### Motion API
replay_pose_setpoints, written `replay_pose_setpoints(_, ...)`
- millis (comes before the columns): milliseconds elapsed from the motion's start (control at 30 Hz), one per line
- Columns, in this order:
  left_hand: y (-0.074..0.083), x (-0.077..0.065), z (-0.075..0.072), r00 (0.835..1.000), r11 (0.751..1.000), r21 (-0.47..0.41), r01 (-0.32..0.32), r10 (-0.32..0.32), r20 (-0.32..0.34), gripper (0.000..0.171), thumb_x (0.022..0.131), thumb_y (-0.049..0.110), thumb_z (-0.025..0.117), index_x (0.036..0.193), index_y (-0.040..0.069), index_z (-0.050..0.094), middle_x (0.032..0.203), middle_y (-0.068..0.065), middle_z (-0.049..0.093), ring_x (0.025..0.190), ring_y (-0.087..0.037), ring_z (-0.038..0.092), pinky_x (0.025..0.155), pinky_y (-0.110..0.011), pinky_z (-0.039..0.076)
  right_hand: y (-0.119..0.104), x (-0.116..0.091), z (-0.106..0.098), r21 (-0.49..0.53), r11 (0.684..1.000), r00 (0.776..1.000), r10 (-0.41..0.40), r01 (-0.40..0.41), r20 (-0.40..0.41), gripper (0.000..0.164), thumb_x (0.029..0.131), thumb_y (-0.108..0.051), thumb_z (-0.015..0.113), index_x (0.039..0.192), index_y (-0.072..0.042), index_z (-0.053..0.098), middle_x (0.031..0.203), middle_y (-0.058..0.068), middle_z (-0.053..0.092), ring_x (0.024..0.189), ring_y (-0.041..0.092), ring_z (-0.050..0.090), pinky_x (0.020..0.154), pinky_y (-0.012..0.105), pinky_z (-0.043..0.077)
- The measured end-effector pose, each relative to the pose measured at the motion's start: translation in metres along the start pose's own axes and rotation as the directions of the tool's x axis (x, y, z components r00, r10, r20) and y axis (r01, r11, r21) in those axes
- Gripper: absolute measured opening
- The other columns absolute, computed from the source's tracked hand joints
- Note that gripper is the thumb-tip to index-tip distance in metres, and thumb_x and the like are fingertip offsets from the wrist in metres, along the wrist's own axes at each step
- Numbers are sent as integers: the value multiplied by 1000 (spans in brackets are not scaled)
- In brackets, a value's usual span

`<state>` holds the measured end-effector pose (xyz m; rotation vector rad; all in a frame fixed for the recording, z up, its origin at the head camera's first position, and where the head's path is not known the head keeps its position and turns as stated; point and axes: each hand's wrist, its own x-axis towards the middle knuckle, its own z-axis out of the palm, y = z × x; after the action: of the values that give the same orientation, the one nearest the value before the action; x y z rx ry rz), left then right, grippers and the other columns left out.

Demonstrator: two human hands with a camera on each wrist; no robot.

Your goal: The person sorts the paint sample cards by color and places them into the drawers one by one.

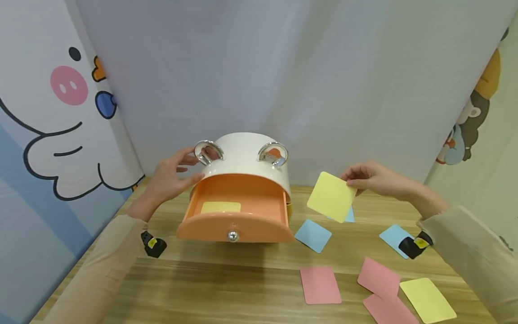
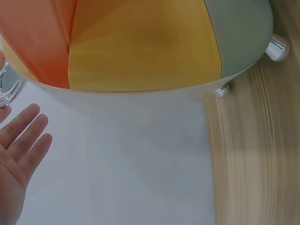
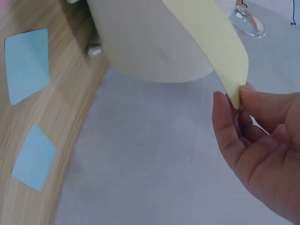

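1. Right of the white cabinet (image 1: 247,157) and above the table (image 1: 182,288), the person's right hand (image 1: 374,180) pinches a yellow card (image 1: 332,198) near one corner, between thumb and fingers. The card is raised off the surface and outside the drawer (image 1: 263,228).
2. On the cabinet's other side, the left hand (image 1: 166,177) has its fingers loosely spread near a metal ring (image 1: 208,153), its thumb by the casing's front edge; whether it presses there cannot be told. The two hands are well apart.
3. The orange drawer stands pulled out, a round knob (image 1: 232,236) on its front. A second yellow card (image 1: 220,207) lies inside, towards the left.
4. Across the right of the table lie pink cards (image 1: 320,285), blue cards (image 1: 313,236) and a loose yellow card (image 1: 428,300).
5. Judging by this, the step in hand is bringing the pinched card over to the drawer, with one yellow card already inside.
6. The next move seems to call for a leftward reach over the drawer's side wall, the card lowered inside before release, and the left hand near the casing to steady it if needed.
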<state>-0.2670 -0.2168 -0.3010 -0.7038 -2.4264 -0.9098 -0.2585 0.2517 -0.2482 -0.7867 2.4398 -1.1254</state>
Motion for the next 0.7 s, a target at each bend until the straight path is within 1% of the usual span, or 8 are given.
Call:
replay_pose_setpoints(133,1,1,0,1000,1000,4,0,0,5,62,81,24,68,132,1,42,109,-21,60,99,-34,58,81,-50,49,-19,10,6,-8,1000,1000,-20,20,-24,22,93,-6,49,108,7,56,92,11,62,79,16,60,72,32,53)
replay_pose_setpoints(367,1,2,0,1000,1000,15,-5,5,6,61,81,23,68,131,1,43,108,-21,61,99,-34,59,80,-49,50,-48,26,18,10,999,998,-48,48,-40,21,92,-5,49,107,7,58,92,13,62,80,17,61,74,32,53)
replay_pose_setpoints(533,0,1,0,1000,1000,16,-1,1,5,61,81,24,68,132,2,43,108,-21,61,99,-34,59,80,-50,49,-62,37,33,22,997,994,-73,75,-79,21,92,-2,49,108,7,59,94,14,63,80,17,61,74,34,53)
replay_pose_setpoints(700,0,0,0,1000,1000,15,1,-1,7,61,81,24,68,131,1,43,108,-21,61,99,-34,59,80,-50,49,-73,45,50,23,993,986,-113,116,-124,21,91,1,49,108,8,60,96,16,64,80,17,61,72,31,54)
